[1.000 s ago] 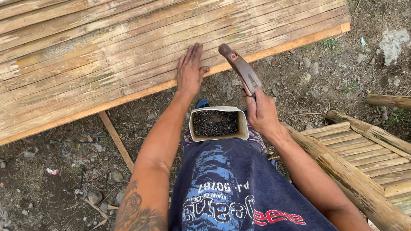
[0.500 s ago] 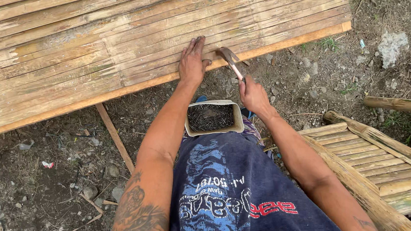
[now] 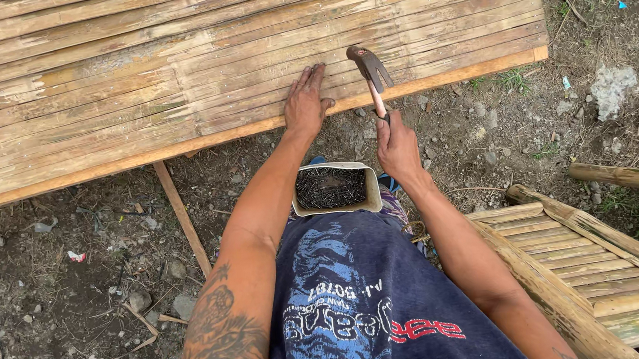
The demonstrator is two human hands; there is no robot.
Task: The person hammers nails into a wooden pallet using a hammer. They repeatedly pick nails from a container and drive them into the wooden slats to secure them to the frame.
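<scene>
Bare dirt surrounds me. My right hand (image 3: 398, 147) clamps the hammer (image 3: 370, 73), handle running away from me, head above the bamboo panel (image 3: 174, 69); my left hand (image 3: 306, 101) lies flat, fingers spread, just left of it.

Rough split-bamboo panel (image 3: 175, 77), metal-headed hammer (image 3: 369, 68)

One bamboo panel (image 3: 175, 77), slats too many to count. One hammer (image 3: 370, 73). One box (image 3: 331, 188) of nails, nails too many to count. Two hands: left hand (image 3: 306, 104), right hand (image 3: 397, 147). One bamboo bench (image 3: 592, 264). One loose pole (image 3: 623, 176). One thin stick (image 3: 182, 217). One pale rock (image 3: 611, 88).
</scene>
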